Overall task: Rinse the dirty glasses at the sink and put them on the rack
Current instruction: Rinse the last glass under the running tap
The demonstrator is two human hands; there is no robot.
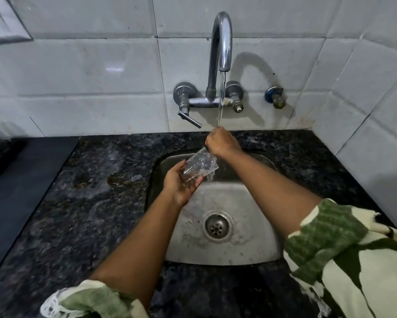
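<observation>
Left hand (178,184) cups the glass (198,167), tilted on its side over the sink (220,249), fingers curled round its base. Right hand (220,142) is curled at the glass's mouth, right under the stream (221,99) running from the tap (220,42).

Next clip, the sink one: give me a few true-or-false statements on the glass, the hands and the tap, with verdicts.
1. Water is running from the tap. True.
2. The left hand holds the glass from below. True.
3. The glass stands upright in the sink. False: it is tilted, held above the basin.
4. The right hand rests on the counter. False: it is at the upper end of the glass, under the stream.
5. A plate covers the drain. False: the drain is uncovered.
</observation>
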